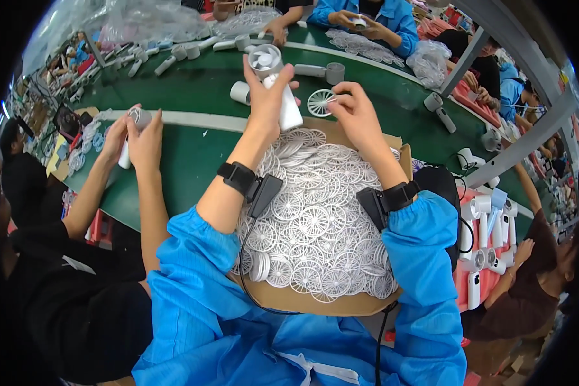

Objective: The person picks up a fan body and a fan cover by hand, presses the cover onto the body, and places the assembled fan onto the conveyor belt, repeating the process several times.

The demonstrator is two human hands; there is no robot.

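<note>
My left hand (267, 98) is wrapped round a white handheld fan (290, 110). The fan's round head points away from me, and its blades show with no grille over them. Between the fingertips of my right hand (354, 110) is a round white fan grille (320, 103) with thin spokes, a short way right of the fan and apart from it. Below both hands, a cardboard box (321, 306) is heaped with many more loose white grilles (321, 222).
A green work surface (193, 93) with a pale rail carries several fan bodies (240, 92). At my left, a person's hands (141, 138) hold another fan. Workers sit across and at right, where a pink tray (464, 293) holds fans. A grey metal frame (527, 138) stands at right.
</note>
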